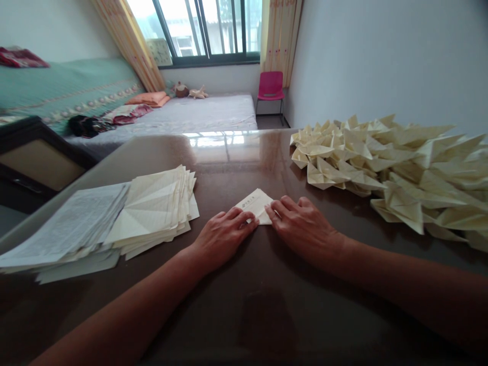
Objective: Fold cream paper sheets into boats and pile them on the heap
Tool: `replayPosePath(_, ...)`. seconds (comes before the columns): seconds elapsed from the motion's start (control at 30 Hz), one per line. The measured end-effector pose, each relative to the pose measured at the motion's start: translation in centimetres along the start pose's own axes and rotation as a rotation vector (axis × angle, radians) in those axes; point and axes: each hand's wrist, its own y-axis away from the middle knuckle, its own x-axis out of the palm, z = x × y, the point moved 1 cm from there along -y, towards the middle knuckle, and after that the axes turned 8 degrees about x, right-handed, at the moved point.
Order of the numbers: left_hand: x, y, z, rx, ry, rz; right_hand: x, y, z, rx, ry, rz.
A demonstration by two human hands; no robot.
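Note:
A small folded sheet of cream paper (pixel 258 201) with a line of dark print lies on the brown table (pixel 259 305) in front of me. My left hand (pixel 223 236) presses on its left edge, fingers bent and held together. From the other side my right hand (pixel 301 223) grips the right edge with curled fingers, the thumb near the lower corner. Both sets of fingertips hide parts of the paper's lower edge. To the right is a big heap of folded cream paper shapes (pixel 366 157). On the left lies a stack of creased cream sheets (pixel 152 203).
Beside the creased sheets is a pile of printed white papers (pixel 72 218). Past the table stand a bed (pixel 213 112) and a pink chair (pixel 271 86) under a window (pixel 213 30). A dark cabinet (pixel 34 162) is at the left, a wall (pixel 381 61) at the right.

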Motion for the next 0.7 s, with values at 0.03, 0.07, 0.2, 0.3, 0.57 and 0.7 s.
replayPosePath(0.03,0.0,0.0,0.0,-0.001,0.008,-0.004,0.0,-0.1,0.1,-0.019,-0.016,-0.019)
replayPosePath(0.07,0.1,0.0,0.1,0.001,0.014,-0.006,0.1,-0.1,0.3,-0.038,-0.031,-0.028)
replayPosePath(0.2,0.2,0.1,0.8,-0.002,0.009,-0.060,0.8,-0.4,0.4,-0.076,-0.052,0.018)
replayPosePath(0.3,0.3,0.4,1.8,-0.039,-0.010,-0.132,0.8,-0.6,0.1,-0.105,-0.027,0.032)
replayPosePath(0.57,0.4,1.1,2.7,-0.008,-0.111,-0.112,1.5,-1.6,-2.0,-0.097,-0.028,0.009)
replayPosePath(0.7,0.1,1.1,2.4,0.015,-0.143,-0.123,2.8,-2.6,-3.5,-0.070,-0.191,-0.013)
